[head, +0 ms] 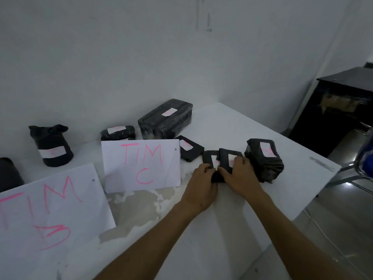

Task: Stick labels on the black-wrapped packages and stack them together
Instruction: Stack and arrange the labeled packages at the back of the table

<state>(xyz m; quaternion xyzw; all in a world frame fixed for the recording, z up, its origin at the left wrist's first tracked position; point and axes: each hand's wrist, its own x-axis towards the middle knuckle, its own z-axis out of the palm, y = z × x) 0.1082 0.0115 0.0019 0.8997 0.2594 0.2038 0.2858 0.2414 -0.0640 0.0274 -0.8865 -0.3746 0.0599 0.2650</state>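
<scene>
Both hands worked close together near the right end of the white table (232,219). The left hand (199,186) was curled, with its fingertips on the near edge of a small flat packet (209,159). The right hand (238,174) lay with spread fingers on a second flat packet (227,158), which touched the first one. Its fingers partly covered a white label (232,159) with pink writing, so I judge it was pressing the label down to make it stick. Something dark showed under the two hands, but I cannot tell what it was.

The two packets stood side by side, probably so they could be put one on the other after labelling. Just beside the right hand stood a lumpy parcel (264,164), label up. Behind were a flat package (190,148), a big box (165,122) and a small bundle (118,133), all with labels on top so they could be read. A round bag (53,146), well apart on the left, had its label on the side.

Two sheets, "TIM C" (141,164) and a nearer sheet (48,215), seemed to mark areas for teams. The packages were labelled but not yet stacked.
</scene>
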